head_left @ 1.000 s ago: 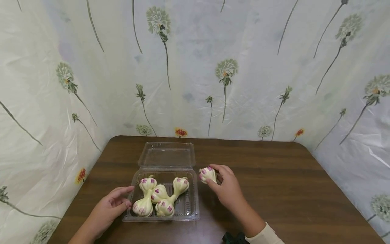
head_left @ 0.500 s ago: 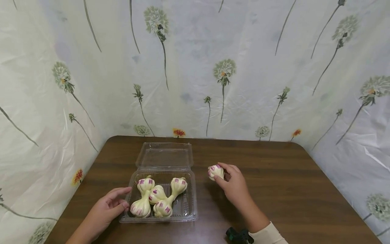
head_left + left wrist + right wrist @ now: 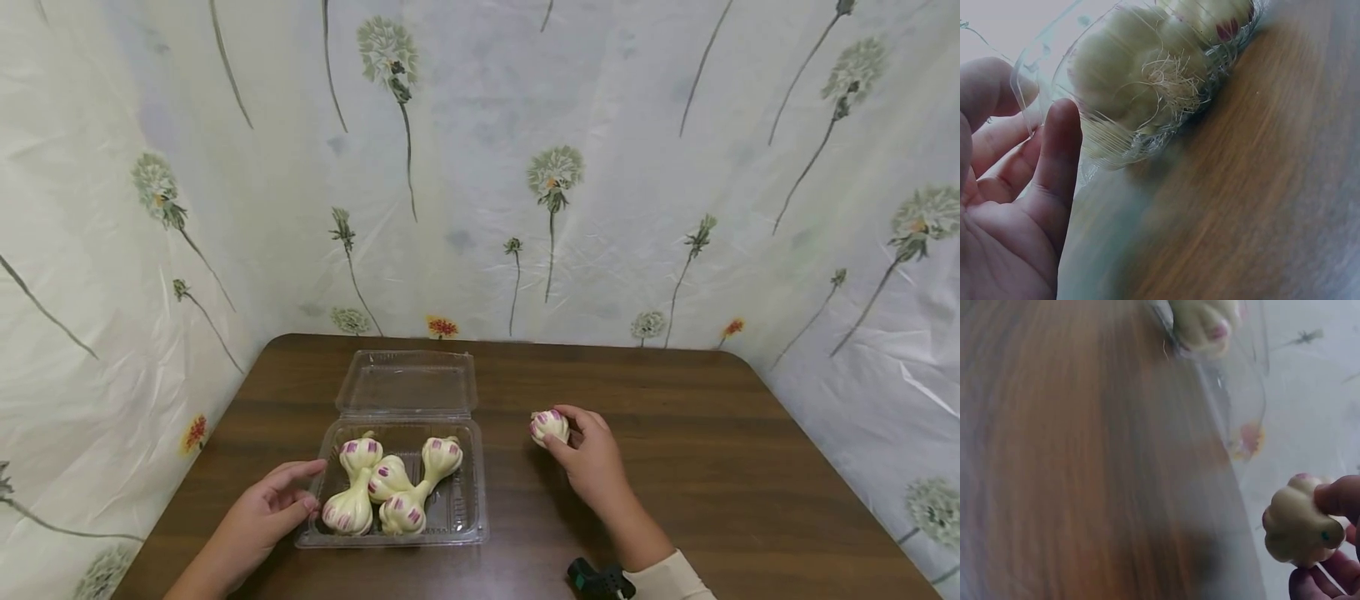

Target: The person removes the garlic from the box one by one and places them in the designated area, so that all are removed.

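Observation:
My right hand (image 3: 596, 458) pinches a garlic bulb (image 3: 549, 427), whitish with purple patches, over the table right of a clear plastic clamshell container (image 3: 468, 533). In the right wrist view, thumb and fingers press the garlic bulb (image 3: 1300, 525) from opposite sides. The container stands with its lid (image 3: 408, 383) folded back. Several more garlic bulbs (image 3: 348, 508) lie inside it, some joined in pairs by their stems. At its left side my left hand (image 3: 258, 517) pinches the rim (image 3: 1025, 103) between thumb and fingers, and stringy roots (image 3: 1172, 81) show through the wall.
The dark brown wooden table (image 3: 675, 417) has rounded far corners. A pale curtain printed with dandelions (image 3: 465, 167) hangs behind it and along both sides. A black device (image 3: 600, 579) sits at my right wrist, beside a cream sleeve (image 3: 671, 577).
My right hand has moved rightward with the garlic bulb, farther from the container. The left hand stays at the container's left rim, and the bulbs inside lie as before.

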### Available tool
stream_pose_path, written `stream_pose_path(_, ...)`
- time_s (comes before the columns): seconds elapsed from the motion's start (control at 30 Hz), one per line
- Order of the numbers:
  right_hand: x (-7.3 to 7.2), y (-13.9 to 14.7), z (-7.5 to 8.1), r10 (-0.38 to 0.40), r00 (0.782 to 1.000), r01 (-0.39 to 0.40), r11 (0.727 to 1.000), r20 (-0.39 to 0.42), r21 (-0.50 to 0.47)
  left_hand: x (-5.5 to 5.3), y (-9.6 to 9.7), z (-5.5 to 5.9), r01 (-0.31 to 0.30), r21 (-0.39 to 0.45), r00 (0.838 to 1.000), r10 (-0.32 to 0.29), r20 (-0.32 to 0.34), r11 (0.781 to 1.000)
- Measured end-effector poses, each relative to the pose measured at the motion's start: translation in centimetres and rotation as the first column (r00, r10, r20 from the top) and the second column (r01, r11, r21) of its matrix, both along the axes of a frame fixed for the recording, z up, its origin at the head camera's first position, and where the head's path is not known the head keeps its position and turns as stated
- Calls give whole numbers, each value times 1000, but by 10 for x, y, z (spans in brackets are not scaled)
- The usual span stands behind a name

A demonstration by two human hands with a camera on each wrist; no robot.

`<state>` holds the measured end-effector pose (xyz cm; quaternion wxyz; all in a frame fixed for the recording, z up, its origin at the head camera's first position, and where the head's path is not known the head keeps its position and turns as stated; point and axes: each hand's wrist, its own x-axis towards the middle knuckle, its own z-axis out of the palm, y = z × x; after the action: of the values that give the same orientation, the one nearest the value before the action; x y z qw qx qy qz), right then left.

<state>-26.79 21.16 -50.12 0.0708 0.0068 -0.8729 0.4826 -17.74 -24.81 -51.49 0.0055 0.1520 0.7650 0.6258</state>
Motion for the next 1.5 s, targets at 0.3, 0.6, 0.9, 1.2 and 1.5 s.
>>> stream_pose_path(0.3,-3,11,-3,-38,999,37,998,11,47,-1,0,1,-2,-1,1000,2,10,1000)
stream_pose_path(0.6,-7,20,-3,-66,998,66,996,4,68,0,-1,3,0,-5,1000,0,14,1000)
stream_pose_path(0.9,-5,24,-3,-72,997,70,996,32,63,0,-1,3,-9,-8,1000,9,19,1000)
stream_pose_path(1.2,-5,34,-7,-79,994,77,997,78,24,0,-1,2,1,-4,1000,-1,27,1000)
stream_pose_path(1.5,-5,38,-9,-35,992,41,998,119,-49,0,0,1,9,2,1000,-9,29,1000)
